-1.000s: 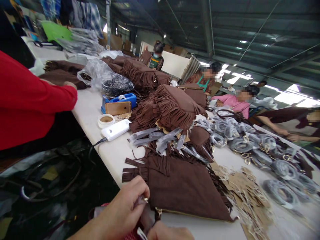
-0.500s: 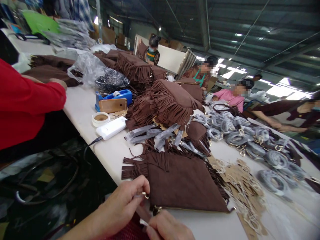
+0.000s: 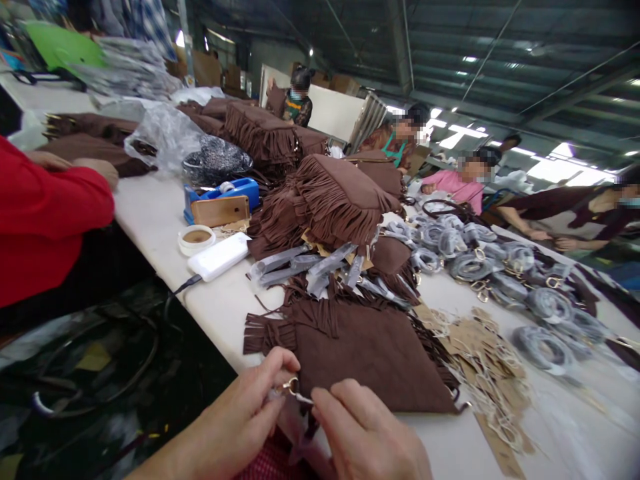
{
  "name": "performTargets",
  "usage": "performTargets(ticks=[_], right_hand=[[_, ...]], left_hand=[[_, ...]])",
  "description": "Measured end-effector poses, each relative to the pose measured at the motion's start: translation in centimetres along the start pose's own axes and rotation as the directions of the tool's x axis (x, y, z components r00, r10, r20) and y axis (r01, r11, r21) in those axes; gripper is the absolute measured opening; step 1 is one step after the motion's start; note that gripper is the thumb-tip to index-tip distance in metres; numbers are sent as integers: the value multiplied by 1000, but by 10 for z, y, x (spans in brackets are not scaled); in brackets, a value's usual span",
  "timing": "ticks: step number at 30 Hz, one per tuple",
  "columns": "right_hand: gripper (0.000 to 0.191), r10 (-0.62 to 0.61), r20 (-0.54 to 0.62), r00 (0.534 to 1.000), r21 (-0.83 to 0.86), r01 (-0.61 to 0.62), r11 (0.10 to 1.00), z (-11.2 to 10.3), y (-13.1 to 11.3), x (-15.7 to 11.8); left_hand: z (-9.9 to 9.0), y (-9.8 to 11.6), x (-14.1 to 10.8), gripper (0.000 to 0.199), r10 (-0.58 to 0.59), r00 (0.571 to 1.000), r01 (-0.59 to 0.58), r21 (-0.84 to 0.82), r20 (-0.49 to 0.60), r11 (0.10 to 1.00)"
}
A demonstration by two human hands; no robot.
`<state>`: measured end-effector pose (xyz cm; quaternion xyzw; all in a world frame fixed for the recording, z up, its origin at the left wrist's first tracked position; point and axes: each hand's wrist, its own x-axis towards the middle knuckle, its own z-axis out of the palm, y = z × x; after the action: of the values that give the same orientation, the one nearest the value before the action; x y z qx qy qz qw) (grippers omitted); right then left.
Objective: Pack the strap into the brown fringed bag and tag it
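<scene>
My left hand (image 3: 245, 407) is closed in a pinch on a small gold-coloured metal clasp (image 3: 288, 385), just off the near left corner of a brown fringed bag (image 3: 370, 353). A short white string (image 3: 303, 398) runs from the clasp to my right hand (image 3: 367, 427), whose thumb and forefinger pinch its end. Below the hands hangs a clear plastic wrapping (image 3: 293, 423), partly hidden by the fingers. The bag lies flat on the white table (image 3: 220, 320), its fringe spread to the left and far side.
Brown paper tags with strings (image 3: 493, 373) lie right of the bag. Plastic-wrapped coiled straps (image 3: 550, 303) spread farther right. Beyond are piled fringed bags (image 3: 340, 193), a white power bank (image 3: 220, 257), a tape roll (image 3: 197, 239) and a phone (image 3: 220, 211). A red-sleeved person (image 3: 45, 213) sits left.
My right hand has risen and moved right, drawing the white string out from the clasp. My left hand stays nearly in place. The view has shifted slightly.
</scene>
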<state>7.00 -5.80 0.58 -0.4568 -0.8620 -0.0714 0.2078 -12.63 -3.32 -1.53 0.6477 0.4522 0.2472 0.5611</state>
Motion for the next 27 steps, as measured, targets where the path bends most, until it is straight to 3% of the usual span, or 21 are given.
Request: performTargets(ticks=[4,8,11,15,27], right_hand=[[6,-83,118,990,-3,83,997,-12,9,19],[9,-99,180,979,21,97,995,-8,10,26],[15,-136,167,976,52,130,990,-3,12,29],[22,-103,136,985,40,98,994,0,14,34],[22,-128,75,989,-16,130,991,0,9,45]], left_hand=[[3,0,-1,17,1,1000,3,-145,26,989],[5,-4,-3,21,-31,1000,30,-193,-2,981],[7,-7,-3,34,-65,998,60,-300,-8,952],[10,-7,-1,33,-59,998,55,-439,4,897],[10,-7,6,15,-31,1000,25,-506,-2,862]])
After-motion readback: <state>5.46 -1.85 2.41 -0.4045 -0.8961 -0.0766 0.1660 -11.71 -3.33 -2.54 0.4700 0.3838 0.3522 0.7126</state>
